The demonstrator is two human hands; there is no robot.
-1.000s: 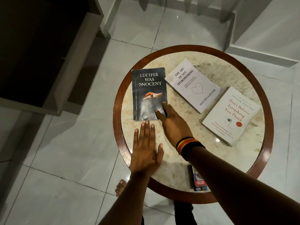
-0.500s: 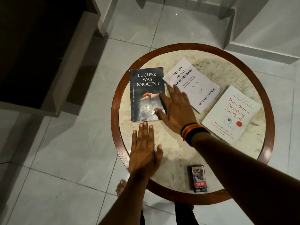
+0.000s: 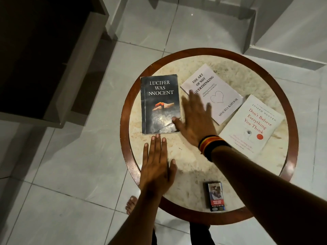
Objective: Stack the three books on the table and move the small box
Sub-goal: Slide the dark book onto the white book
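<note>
Three books lie flat and apart on a round table (image 3: 194, 177). A dark book (image 3: 159, 103) titled "Lucifer Was Innocent" is at the left. A white book (image 3: 219, 89) with a heart drawing is in the middle. Another white book (image 3: 253, 124) with red lettering is at the right. My right hand (image 3: 194, 119) is spread flat between the dark book and the middle book, thumb on the dark book's lower right corner, fingertips over the middle book's edge. My left hand (image 3: 157, 165) lies flat and open just below the dark book. A small box (image 3: 215, 196) stands near the front rim.
The table has a brown wooden rim (image 3: 124, 106) around a pale stone top. Dark furniture (image 3: 44, 59) stands at the left, a white wall base (image 3: 283, 55) at the back right. A bare foot (image 3: 131, 204) shows on the tiled floor under the front edge.
My right hand has slid forward from the dark book's lower corner and spread out, its fingers now reaching the middle white book. My left hand stays flat in place.
</note>
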